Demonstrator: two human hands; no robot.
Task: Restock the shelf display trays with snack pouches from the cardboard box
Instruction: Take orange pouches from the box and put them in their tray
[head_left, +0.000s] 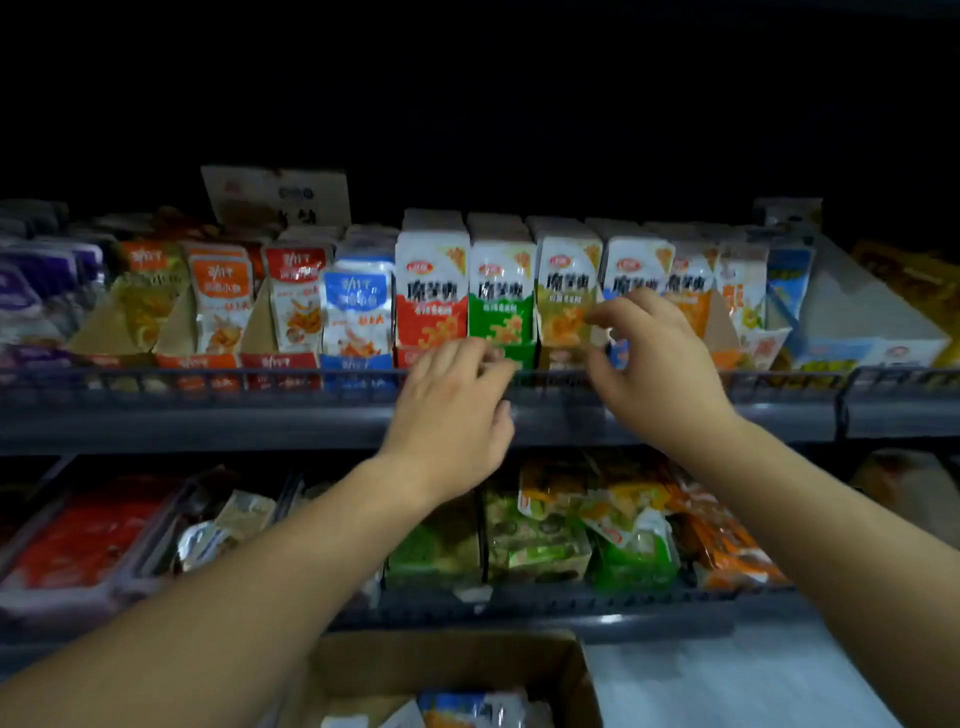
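Upright display trays of snack pouches line the upper shelf: a red tray (431, 291), a green tray (501, 296), a yellow tray (566, 291) and orange ones to the right. My left hand (452, 410) reaches to the green tray's front lip with bent fingers, the tips hidden behind the hand. My right hand (654, 358) hovers in front of the yellow and blue-fronted trays, fingers and thumb curved apart, with nothing seen between them. The cardboard box (550, 670) sits at the bottom centre with a few pouches (467, 709) inside.
A dark wire rail (208, 384) runs along the upper shelf's front edge. The lower shelf (571, 605) holds loose green, yellow and orange pouches and a red pack at left. A white box (857, 317) stands on the upper shelf at right. Above the shelf everything is dark.
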